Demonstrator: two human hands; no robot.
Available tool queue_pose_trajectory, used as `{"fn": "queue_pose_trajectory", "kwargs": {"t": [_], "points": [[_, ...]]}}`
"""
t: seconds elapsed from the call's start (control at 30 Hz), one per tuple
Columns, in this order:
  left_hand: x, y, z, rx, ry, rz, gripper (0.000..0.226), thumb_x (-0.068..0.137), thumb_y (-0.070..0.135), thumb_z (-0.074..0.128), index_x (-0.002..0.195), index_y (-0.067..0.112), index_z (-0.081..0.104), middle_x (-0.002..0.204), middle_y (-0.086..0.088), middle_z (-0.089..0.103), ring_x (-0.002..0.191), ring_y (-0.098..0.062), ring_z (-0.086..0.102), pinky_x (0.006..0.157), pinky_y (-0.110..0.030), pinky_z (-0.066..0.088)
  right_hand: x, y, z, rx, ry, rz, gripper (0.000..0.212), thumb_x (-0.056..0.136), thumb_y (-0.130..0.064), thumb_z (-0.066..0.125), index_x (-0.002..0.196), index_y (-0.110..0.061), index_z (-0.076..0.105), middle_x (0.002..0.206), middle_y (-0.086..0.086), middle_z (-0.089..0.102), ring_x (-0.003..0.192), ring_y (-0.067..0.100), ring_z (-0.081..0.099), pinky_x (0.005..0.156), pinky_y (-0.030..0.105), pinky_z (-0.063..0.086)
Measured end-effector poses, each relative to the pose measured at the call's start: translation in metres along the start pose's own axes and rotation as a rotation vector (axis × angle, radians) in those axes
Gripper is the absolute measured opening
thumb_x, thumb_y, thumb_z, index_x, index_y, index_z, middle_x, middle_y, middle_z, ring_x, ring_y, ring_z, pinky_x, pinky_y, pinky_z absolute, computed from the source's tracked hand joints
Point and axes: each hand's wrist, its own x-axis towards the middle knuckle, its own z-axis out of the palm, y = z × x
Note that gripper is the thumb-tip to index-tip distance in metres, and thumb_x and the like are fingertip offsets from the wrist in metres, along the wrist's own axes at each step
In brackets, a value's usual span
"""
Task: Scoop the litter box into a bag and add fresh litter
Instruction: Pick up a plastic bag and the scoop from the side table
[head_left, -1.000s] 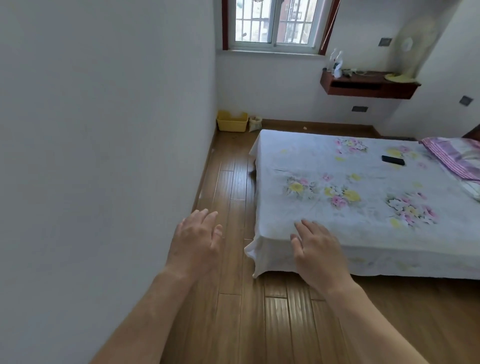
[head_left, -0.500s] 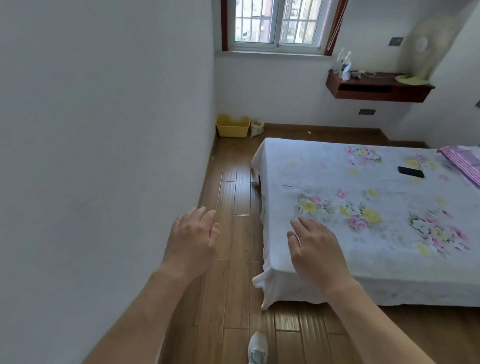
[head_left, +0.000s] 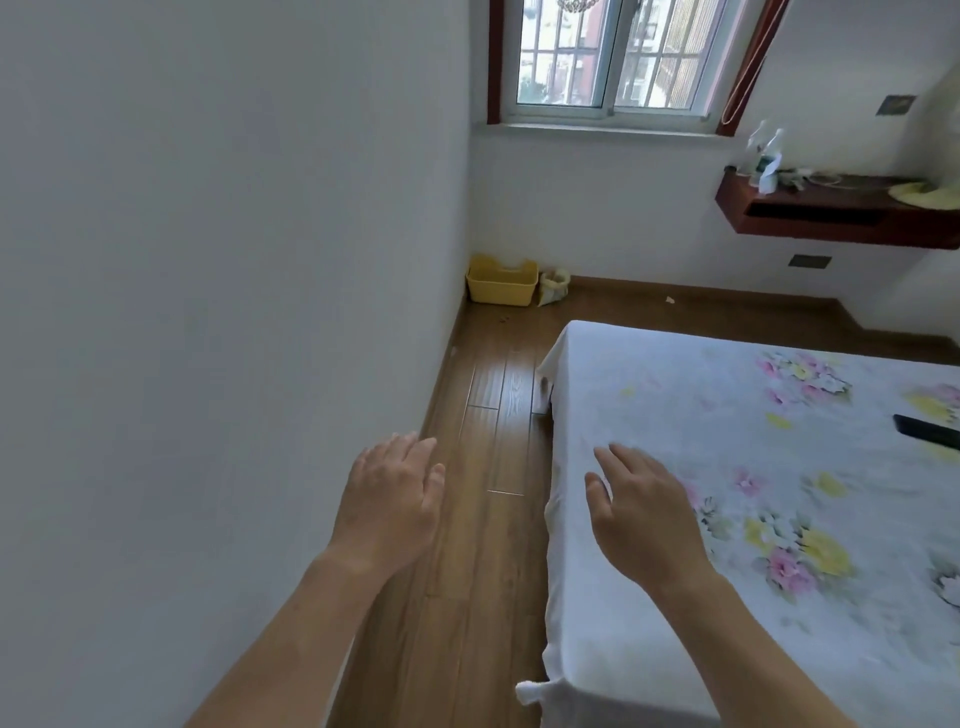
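Observation:
A yellow plastic litter box (head_left: 502, 280) stands on the wooden floor in the far corner, against the left wall below the window. Beside it on the right leans a small pale bag (head_left: 553, 285). A few crumbs lie on the floor in front of the box. My left hand (head_left: 389, 499) is held out over the floor strip, fingers straight and empty. My right hand (head_left: 641, 512) hovers over the bed's near corner, fingers spread and empty. Both hands are far short of the box.
A narrow strip of wooden floor (head_left: 483, 415) runs between the white left wall and a bed with a flowered sheet (head_left: 753, 467). A dark phone (head_left: 927, 431) lies on the bed. A red-brown wall shelf (head_left: 831, 213) holds bottles at the right.
The view has moved forward along the floor strip toward the corner; the yellow box and bed corner look nearer. Both hands stay stretched out and empty.

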Motion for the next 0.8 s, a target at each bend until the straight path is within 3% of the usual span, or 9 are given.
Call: {"fn": "queue_pose_trajectory", "kwargs": {"t": [0.33,0.43,0.53,0.8], "points": [[0.188,-0.043,0.024,-0.049,-0.013,0.053,0.048,0.103,0.038,0.028,0.145,0.022,0.044,0.152,0.004,0.044,0.143,-0.013,0.033,0.122,-0.039,0.02,0.17,-0.001,0.078,-0.136,-0.073,-0.032,0.045,0.096,-0.035,0.026,0.108,-0.014,0.064,0.11,0.002,0.066,0.105,0.021,0.059,0.094,0.034,0.049],[0.245,-0.049,0.025,-0.061,-0.035,0.087,0.052,0.101,0.04,0.023,0.145,0.023,0.044,0.151,0.004,0.045,0.142,-0.013,0.034,0.122,-0.039,0.021,0.215,-0.008,0.084,-0.124,-0.038,0.023,0.036,0.097,-0.033,0.037,0.108,-0.015,0.066,0.11,0.002,0.068,0.104,0.021,0.062,0.093,0.034,0.05],[0.298,-0.05,0.026,-0.066,-0.045,0.121,0.044,0.104,0.035,0.03,0.143,0.023,0.046,0.147,0.006,0.048,0.139,-0.013,0.038,0.121,-0.036,0.023,0.255,-0.011,0.087,-0.05,0.008,0.118,0.024,0.095,-0.026,0.051,0.103,-0.011,0.068,0.105,0.006,0.07,0.099,0.025,0.064,0.088,0.036,0.052],[0.427,-0.036,0.048,-0.068,-0.065,0.176,0.041,0.104,0.033,0.033,0.141,0.024,0.048,0.145,0.007,0.049,0.14,-0.013,0.037,0.121,-0.036,0.023,0.367,0.022,0.121,-0.053,0.029,0.2,0.027,0.093,-0.028,0.048,0.098,-0.01,0.068,0.103,0.007,0.068,0.099,0.027,0.061,0.088,0.04,0.051]]}}
